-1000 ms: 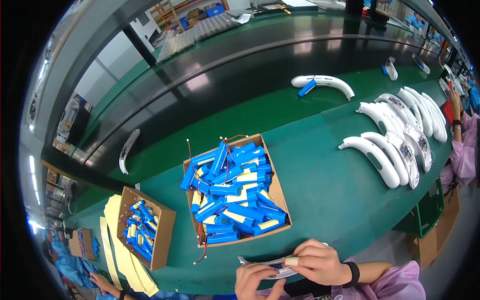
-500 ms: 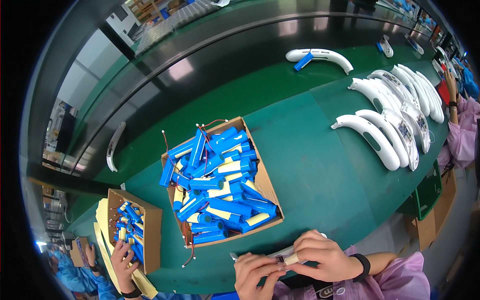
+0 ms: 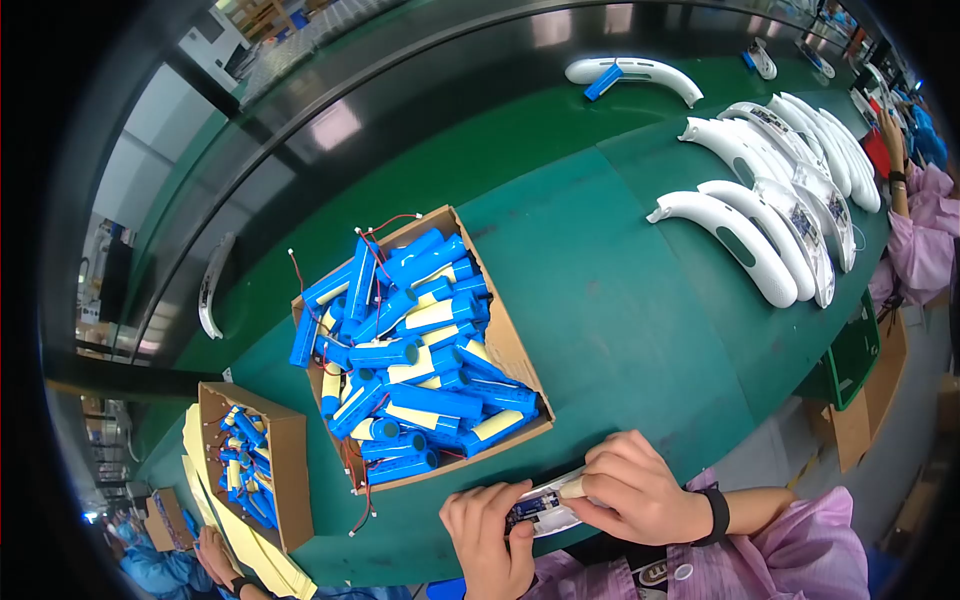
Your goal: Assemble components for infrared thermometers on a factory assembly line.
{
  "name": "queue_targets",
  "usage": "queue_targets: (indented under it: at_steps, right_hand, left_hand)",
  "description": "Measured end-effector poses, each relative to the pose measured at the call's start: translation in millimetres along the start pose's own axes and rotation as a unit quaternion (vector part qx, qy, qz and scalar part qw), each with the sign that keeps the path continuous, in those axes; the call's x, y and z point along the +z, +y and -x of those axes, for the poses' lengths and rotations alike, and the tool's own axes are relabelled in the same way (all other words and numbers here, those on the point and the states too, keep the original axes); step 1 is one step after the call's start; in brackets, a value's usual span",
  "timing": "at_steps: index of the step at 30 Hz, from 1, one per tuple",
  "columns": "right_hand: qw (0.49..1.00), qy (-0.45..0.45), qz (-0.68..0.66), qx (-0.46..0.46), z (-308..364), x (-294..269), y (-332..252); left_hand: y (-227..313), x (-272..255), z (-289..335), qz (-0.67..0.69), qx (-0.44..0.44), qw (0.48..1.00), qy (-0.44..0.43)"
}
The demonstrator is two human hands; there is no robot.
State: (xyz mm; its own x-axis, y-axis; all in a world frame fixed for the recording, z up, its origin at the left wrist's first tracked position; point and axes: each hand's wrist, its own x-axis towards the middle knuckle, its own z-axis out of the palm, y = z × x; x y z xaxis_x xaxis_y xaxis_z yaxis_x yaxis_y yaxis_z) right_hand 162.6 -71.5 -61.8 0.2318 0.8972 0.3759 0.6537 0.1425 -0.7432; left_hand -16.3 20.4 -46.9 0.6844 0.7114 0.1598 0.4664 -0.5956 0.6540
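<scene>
Close in front of me at the table's near edge is a white curved shell (image 3: 548,524), with a dark circuit board (image 3: 528,510) and connectors showing inside. My left hand (image 3: 490,535) is closed around its left part, thumb by the board. On the right part, my right hand (image 3: 635,495) grips the shell with bent fingers. A cream-coloured piece (image 3: 572,488) shows at the right fingertips; whether it is a finger cover or a loose part, I cannot tell. Just beyond my hands, a cardboard box (image 3: 515,350) is heaped with blue battery packs (image 3: 430,400) with thin red wires.
At the right lie several white curved shells (image 3: 735,235), some with boards showing. Another shell with a blue battery (image 3: 605,80) lies on the far green strip. Left stands a smaller box of batteries (image 3: 290,470), beside yellow sheets (image 3: 235,540) and a co-worker's hand (image 3: 215,555).
My hands have spread slightly apart, and the board inside the shell now shows between them. The co-worker's hand has drawn back from the smaller box. The whole view has shifted a little.
</scene>
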Motion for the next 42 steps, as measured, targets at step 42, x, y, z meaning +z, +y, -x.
queue_targets:
  at_steps: [42]
  right_hand:
    - [0.975,-0.178,0.102,-0.082,-82.4,-93.0,-10.0]
  left_hand:
    - [35.6,13.5,-22.7,-0.157,0.017,0.987,-0.032]
